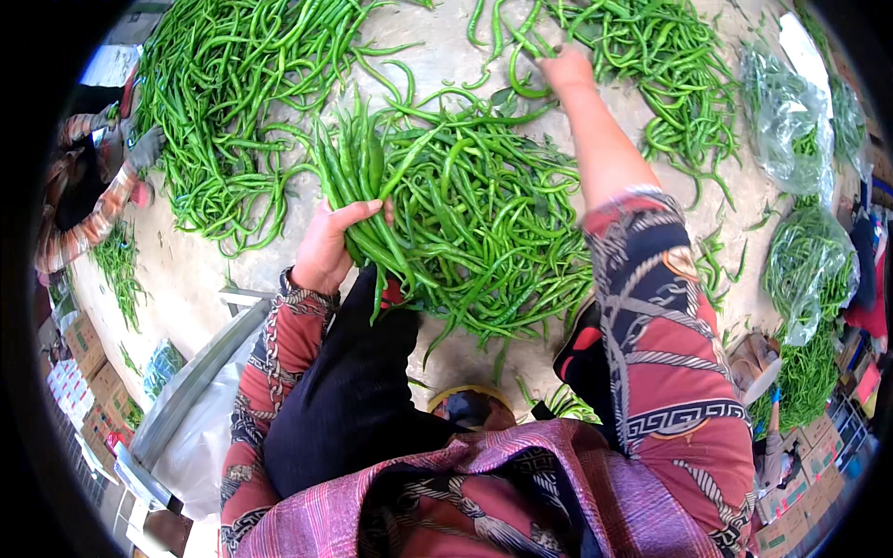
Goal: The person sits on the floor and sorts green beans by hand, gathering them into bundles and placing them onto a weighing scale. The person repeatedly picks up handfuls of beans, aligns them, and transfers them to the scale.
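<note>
My left hand (335, 240) grips a bunch of long green chili peppers (356, 164), their tips pointing up and away from me. Beside it, a loose heap of the same peppers (488, 216) lies on the floor between my feet. My right arm is stretched forward over that heap. At its end my right hand (566, 70) has its fingers curled around a few green peppers (527, 45), by the left edge of a farther heap (663, 63); the fingertips are partly hidden.
A large pepper pile (230, 104) spreads at the far left, where a person's gloved hand (145, 148) touches it. Clear plastic bags of peppers (809, 258) stand at right. A metal frame (199, 376) is close by my left arm. Cardboard boxes (87, 342) stand at far left.
</note>
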A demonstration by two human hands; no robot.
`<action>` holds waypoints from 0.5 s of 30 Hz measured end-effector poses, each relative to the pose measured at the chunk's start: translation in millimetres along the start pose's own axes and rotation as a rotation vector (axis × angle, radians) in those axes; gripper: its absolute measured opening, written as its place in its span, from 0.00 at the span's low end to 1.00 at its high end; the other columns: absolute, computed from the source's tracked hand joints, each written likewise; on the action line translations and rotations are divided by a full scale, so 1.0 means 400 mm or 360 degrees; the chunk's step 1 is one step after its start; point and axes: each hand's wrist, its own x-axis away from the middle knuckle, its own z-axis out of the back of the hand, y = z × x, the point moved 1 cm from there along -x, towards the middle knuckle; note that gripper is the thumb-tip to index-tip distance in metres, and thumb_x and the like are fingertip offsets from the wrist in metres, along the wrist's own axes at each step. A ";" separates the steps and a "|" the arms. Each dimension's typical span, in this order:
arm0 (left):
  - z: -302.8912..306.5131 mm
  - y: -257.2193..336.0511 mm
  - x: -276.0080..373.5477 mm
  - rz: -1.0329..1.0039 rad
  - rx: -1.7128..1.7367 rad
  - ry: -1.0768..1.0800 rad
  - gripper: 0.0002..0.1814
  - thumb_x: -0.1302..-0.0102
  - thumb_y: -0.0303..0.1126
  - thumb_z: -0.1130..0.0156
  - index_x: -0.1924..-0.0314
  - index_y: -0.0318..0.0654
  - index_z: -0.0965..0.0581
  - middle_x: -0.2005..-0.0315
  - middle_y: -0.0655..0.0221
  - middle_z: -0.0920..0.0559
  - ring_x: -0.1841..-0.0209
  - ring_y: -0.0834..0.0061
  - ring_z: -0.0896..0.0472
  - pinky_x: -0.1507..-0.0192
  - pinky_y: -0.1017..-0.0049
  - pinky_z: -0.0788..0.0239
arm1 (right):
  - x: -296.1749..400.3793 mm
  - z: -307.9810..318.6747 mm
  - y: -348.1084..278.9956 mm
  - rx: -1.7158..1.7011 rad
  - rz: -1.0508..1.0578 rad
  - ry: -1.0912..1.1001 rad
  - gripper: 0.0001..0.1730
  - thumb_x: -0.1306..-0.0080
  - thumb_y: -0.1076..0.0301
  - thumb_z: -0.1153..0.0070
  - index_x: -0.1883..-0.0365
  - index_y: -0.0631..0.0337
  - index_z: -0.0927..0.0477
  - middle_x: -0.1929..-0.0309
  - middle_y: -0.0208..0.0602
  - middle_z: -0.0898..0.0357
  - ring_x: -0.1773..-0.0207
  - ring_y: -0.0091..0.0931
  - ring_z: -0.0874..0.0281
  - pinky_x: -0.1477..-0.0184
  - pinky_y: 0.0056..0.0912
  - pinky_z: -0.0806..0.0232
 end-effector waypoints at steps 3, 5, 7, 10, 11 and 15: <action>0.032 -0.010 -0.001 0.0049 0.0014 0.0036 0.15 0.38 0.29 0.39 0.52 0.30 0.25 0.64 0.63 0.17 0.63 0.73 0.18 0.58 0.73 0.25 | 0.012 -0.040 -0.034 0.0214 -0.0097 -0.0357 0.30 0.48 0.50 0.37 0.50 0.57 0.19 0.50 0.51 0.19 0.46 0.44 0.23 0.43 0.41 0.31; 0.035 -0.005 0.011 0.0035 0.0068 0.0060 0.14 0.39 0.27 0.39 0.53 0.31 0.25 0.66 0.64 0.18 0.65 0.74 0.19 0.59 0.74 0.26 | 0.046 0.000 -0.011 0.0093 0.0042 -0.0323 0.33 0.49 0.50 0.36 0.47 0.58 0.20 0.49 0.50 0.20 0.46 0.44 0.23 0.42 0.41 0.32; 0.027 -0.001 0.016 0.0059 0.0113 0.0063 0.14 0.39 0.26 0.39 0.53 0.32 0.25 0.66 0.64 0.18 0.65 0.74 0.19 0.59 0.73 0.25 | 0.062 0.111 0.068 -0.0092 0.0342 -0.0061 0.34 0.49 0.51 0.34 0.46 0.60 0.21 0.50 0.52 0.20 0.46 0.42 0.21 0.43 0.38 0.31; 0.037 -0.016 0.029 0.0071 0.0148 0.0054 0.14 0.39 0.26 0.38 0.53 0.31 0.25 0.66 0.64 0.17 0.64 0.73 0.18 0.59 0.74 0.25 | 0.151 0.348 0.248 -0.0145 0.0430 -0.0069 0.34 0.47 0.57 0.34 0.44 0.65 0.23 0.48 0.49 0.19 0.45 0.37 0.21 0.42 0.33 0.33; 0.054 -0.021 0.050 0.0090 0.0156 0.0103 0.14 0.39 0.27 0.38 0.54 0.32 0.24 0.66 0.64 0.17 0.64 0.73 0.18 0.59 0.74 0.25 | 0.233 0.415 0.243 -0.0115 0.0281 -0.0272 0.33 0.47 0.58 0.33 0.45 0.66 0.23 0.48 0.48 0.19 0.45 0.36 0.21 0.42 0.35 0.33; 0.007 -0.028 0.043 0.0075 0.0054 -0.0037 0.12 0.39 0.27 0.39 0.56 0.31 0.24 0.68 0.64 0.17 0.66 0.74 0.19 0.60 0.74 0.26 | 0.424 0.649 0.607 0.0956 -0.0030 -0.0640 0.23 0.49 0.56 0.33 0.59 0.61 0.16 0.61 0.52 0.18 0.55 0.44 0.20 0.50 0.40 0.30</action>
